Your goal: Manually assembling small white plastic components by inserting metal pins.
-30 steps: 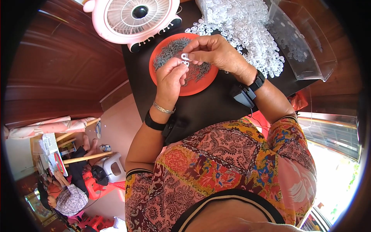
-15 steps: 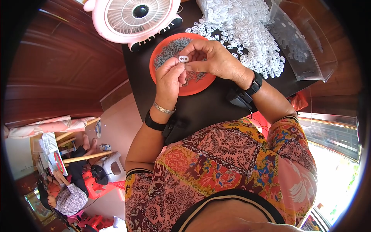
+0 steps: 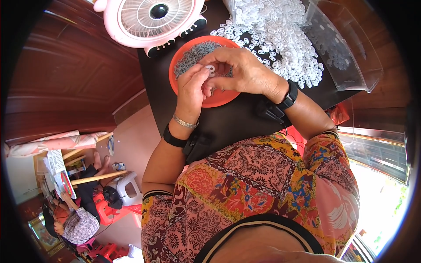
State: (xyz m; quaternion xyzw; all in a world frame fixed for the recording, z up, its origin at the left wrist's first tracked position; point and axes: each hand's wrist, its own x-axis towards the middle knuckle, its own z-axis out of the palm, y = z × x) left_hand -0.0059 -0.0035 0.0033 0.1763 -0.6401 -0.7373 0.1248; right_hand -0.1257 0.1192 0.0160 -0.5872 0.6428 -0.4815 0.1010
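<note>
Between the thumb and fingers of my left hand point(image 3: 189, 90) is a small white plastic clip point(image 3: 211, 70) with two dark holes. My right hand point(image 3: 245, 72) curls in from the right, its thumb and fingertips meeting at the clip. Anything small in the right fingertips is hidden by the fingers. Both hands are over a round orange plate point(image 3: 215, 103), which holds a heap of small grey screws point(image 3: 195, 56). Beyond my right hand a large pile of white clips point(image 3: 287, 44) spreads over the black table point(image 3: 232, 120).
A pink fan point(image 3: 158, 12) stands at the table's far left. A clear plastic bin point(image 3: 337, 65) lies at the right with clips near it. Another person point(image 3: 81, 225) sits at the lower left by red and grey stools point(image 3: 129, 188).
The clip has turned and sits deeper between my hands. My right fingers have closed in nearer to my left fingertips, covering more of it.
</note>
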